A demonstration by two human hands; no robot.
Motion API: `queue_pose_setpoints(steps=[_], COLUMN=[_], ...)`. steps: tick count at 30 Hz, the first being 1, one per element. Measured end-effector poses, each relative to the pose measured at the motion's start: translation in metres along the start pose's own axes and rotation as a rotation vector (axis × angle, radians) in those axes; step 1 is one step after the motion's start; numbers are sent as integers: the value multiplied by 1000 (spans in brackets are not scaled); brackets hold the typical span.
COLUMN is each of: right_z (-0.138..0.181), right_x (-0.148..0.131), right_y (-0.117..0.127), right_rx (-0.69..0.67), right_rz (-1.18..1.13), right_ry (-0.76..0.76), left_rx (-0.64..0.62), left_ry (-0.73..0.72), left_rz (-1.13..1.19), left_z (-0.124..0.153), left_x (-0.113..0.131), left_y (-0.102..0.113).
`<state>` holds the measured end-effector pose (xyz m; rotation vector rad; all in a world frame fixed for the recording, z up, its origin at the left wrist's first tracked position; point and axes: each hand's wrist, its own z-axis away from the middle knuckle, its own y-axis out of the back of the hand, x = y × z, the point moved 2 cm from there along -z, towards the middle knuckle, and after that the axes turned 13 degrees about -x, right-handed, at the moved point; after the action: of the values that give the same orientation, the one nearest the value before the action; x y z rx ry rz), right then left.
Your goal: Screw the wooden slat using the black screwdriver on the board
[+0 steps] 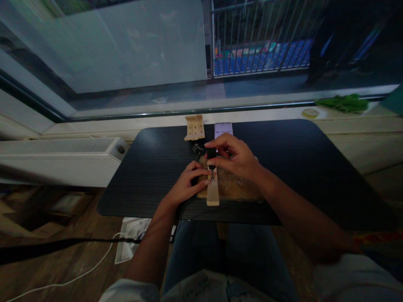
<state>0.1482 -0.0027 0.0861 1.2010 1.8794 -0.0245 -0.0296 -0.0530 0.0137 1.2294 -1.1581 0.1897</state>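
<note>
My right hand point(236, 157) grips the black handle of a screwdriver point(211, 154), held upright with its tip down. The tip meets a screw point(212, 178) in a pale wooden strip point(213, 196). From the left, my left hand point(187, 183) holds the strip, its thumb and index fingertips on either side of the screw. Under the strip lies a brown board point(241, 188) with a worn, pitted surface. Several loose screws point(197, 148) lie on the table beyond my left hand. Behind them stand several wooden pieces point(195, 127) with holes, side by side.
The dark table point(292, 163) stands against a window sill. A phone point(223, 128) with a lit screen lies at its far edge. On the sill are a roll of yellowish tape point(310, 113) and something green point(343, 103). A white radiator point(59, 161) is at the left.
</note>
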Motion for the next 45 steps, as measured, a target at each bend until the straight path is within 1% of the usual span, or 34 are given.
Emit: queue_pose_setpoints(steps=[4,10,15,20,25,31,33,36,41,45], right_z=[0,1,1,1,1,2,2,1,2,3], right_x=[1,0,-1,-3,-3,1,0,-3,-4,-4], right_y=[-1,-2,-3,-5,-4,-2,-1,1,3,2], right_rx=[17,18,48,49,68,54,33,-39,-144,-199], right_rz=[8,34,43,85,134,150,132,83,-12,-233], right_ry=[14,-56,-17,-40,-9,52,81,94,14,3], left_rx=[10,10,11,6,11,10,13,19,6,11], left_ry=[-15,-11,-17,4,2,-28,-31,-24,-18,-30], left_rz=[-3,0,-5,-12,-9,-10,-4,9,24,23], left_z=[0,0,0,0,0,0,0,0,0,0], left_x=[0,-1,-1,-1,-2,-2,-1,0,1,0], left_y=[0,0,0,-1,-1,0,0,0,0,0])
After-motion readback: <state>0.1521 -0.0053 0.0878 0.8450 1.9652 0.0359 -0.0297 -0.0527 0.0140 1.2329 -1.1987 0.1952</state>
